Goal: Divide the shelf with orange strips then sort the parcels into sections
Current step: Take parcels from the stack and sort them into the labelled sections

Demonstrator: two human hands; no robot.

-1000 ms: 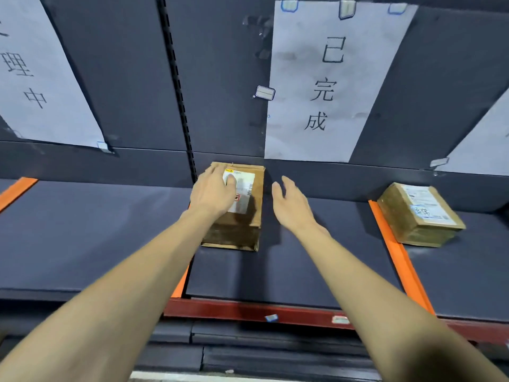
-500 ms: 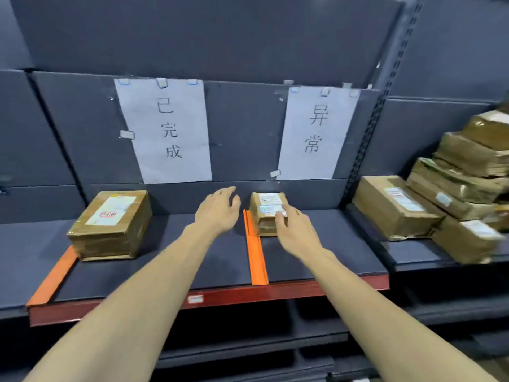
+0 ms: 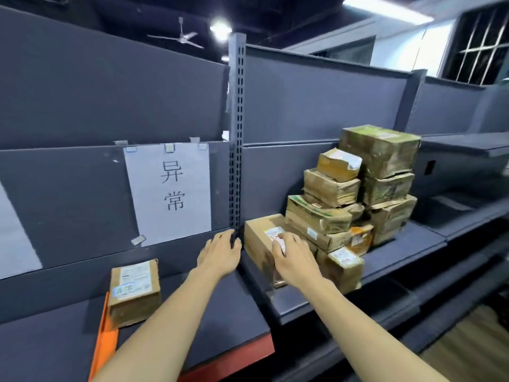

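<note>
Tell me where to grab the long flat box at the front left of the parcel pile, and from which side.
Grip the long flat box by its two long sides, near its front end, coming from the front and above. That end points toward the person and its left side is clear by the upright post; stacked parcels rest against its right rear. The right hand is already over its label.

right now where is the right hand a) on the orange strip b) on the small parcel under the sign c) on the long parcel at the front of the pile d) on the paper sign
c: the right hand rests on the long parcel, over its label.
</note>
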